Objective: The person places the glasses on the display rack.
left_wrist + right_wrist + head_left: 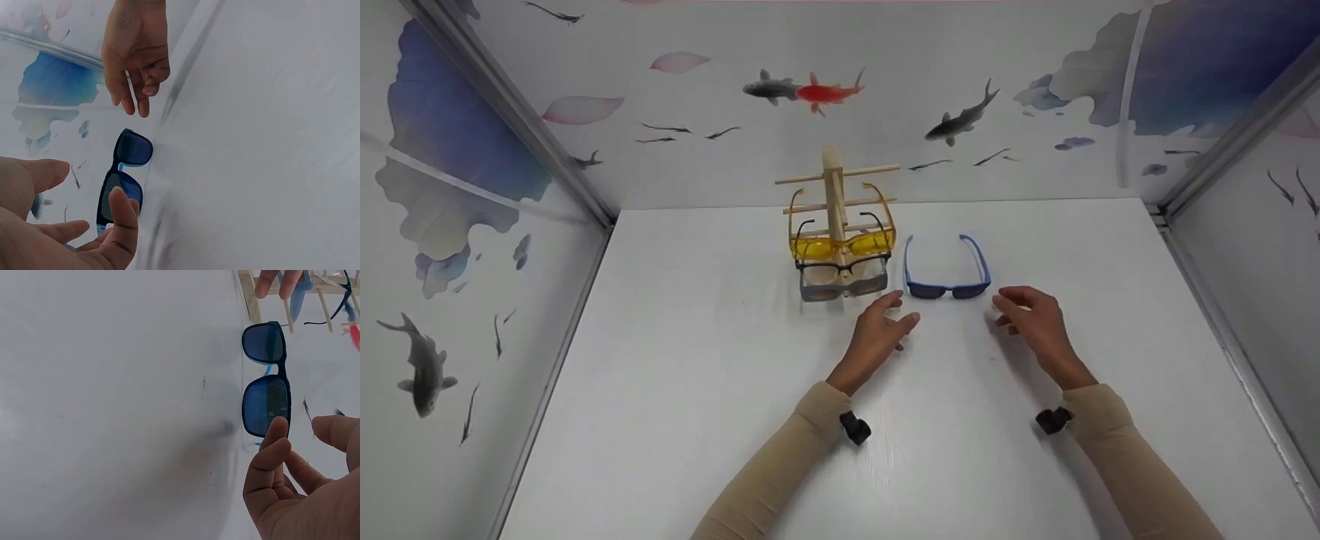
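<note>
Blue-framed sunglasses (949,291) with dark lenses stand on the white table, temples unfolded and pointing toward the back wall. My left hand (877,326) is just left of them, its fingers relaxed and apart, holding nothing. On the other side, my right hand (1031,319) hovers near the right lens corner with loosely bent fingers and nothing between them. In the right wrist view, fingertips overlap the lower edge of the sunglasses (265,405). The left wrist view has the sunglasses (126,169) between both hands.
Left of the sunglasses stands a wooden display rack (834,195) with crossbars. It carries yellow-lensed glasses (870,244), black-framed glasses (842,268) and a grey-blue pair (844,290) at the bottom. Printed walls enclose the white table (682,390) at the back and sides.
</note>
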The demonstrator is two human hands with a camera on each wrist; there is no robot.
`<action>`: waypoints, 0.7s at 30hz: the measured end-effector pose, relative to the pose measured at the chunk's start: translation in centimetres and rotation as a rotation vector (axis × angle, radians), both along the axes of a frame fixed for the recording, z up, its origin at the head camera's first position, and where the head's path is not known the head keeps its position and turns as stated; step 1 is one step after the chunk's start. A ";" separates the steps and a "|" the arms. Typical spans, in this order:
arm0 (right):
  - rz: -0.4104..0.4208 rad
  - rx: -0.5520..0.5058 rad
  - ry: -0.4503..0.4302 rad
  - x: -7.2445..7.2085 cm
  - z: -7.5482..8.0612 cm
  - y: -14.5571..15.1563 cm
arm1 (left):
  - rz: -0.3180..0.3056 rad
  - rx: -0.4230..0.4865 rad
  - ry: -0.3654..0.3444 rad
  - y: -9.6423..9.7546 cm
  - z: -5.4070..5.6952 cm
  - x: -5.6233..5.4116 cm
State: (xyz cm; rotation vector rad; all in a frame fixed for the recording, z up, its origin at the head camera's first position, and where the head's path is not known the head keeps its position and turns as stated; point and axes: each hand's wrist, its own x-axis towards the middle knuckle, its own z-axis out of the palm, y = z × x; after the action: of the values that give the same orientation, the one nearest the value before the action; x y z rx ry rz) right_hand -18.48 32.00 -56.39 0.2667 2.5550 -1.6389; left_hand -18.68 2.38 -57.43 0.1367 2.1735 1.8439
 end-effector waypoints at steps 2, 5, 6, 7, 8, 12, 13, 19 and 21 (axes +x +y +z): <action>-0.006 0.008 -0.010 -0.1 -0.1 -0.1 | 0.007 0.010 -0.014 0.2 -0.2 -0.1; -0.015 0.015 -0.025 -0.4 -0.2 -0.2 | 0.019 0.024 -0.036 0.5 -0.3 -0.4; -0.017 0.018 -0.030 -0.5 -0.3 -0.3 | 0.023 0.025 -0.041 0.6 -0.3 -0.5; -0.018 0.020 -0.033 -0.5 -0.3 -0.3 | 0.025 0.027 -0.043 0.7 -0.4 -0.5; -0.019 0.020 -0.036 -0.6 -0.3 -0.4 | 0.027 0.030 -0.044 0.8 -0.4 -0.6; -0.020 0.017 -0.043 -0.8 -0.6 -0.7 | 0.034 0.035 -0.053 1.2 -0.5 -0.9; -0.021 0.014 -0.045 -0.9 -0.6 -0.7 | 0.036 0.036 -0.055 1.3 -0.6 -1.0; -0.036 -0.009 -0.064 -1.4 -1.0 -0.7 | 0.058 0.038 -0.080 1.8 -0.4 -1.5; -0.040 -0.010 -0.065 -1.5 -1.0 -0.8 | 0.064 0.040 -0.078 2.0 -0.3 -1.6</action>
State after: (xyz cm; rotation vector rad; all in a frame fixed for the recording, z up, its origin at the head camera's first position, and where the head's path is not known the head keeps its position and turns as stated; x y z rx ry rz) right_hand -19.96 31.22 -57.39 0.3657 2.5089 -1.6283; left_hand -20.29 4.38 -57.77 0.0038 2.1129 1.8948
